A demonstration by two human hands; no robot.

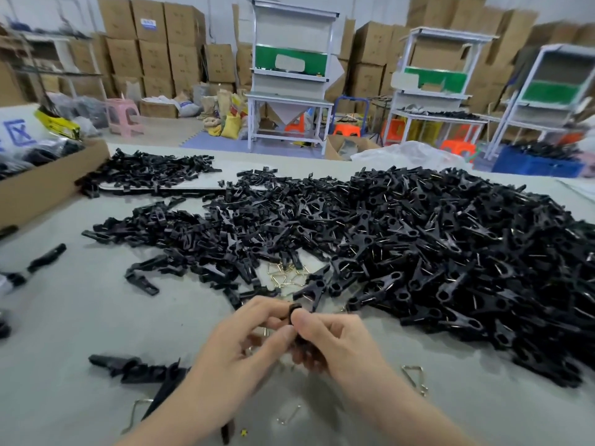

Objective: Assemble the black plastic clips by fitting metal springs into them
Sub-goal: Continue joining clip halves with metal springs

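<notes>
Both of your hands meet on one black clip [295, 309], low and centre over the grey table [80, 317].
Your left hand [244, 342] and right hand [335, 342] touch at the fingertips, each pinching that clip, which hides any spring inside it. Just beyond them lie loose gold springs [286, 275] at the foot of a big pile of clips [418, 246]. On your left an open cardboard box [42, 185] holds dark parts, and a white bag [16, 133] behind it bears blue characters you cannot read. Far right, a blue crate [537, 165] is heaped with black pieces. Stacked cartons [149, 24] at the back wall carry blue-and-white labels, too blurred to make out.
</notes>
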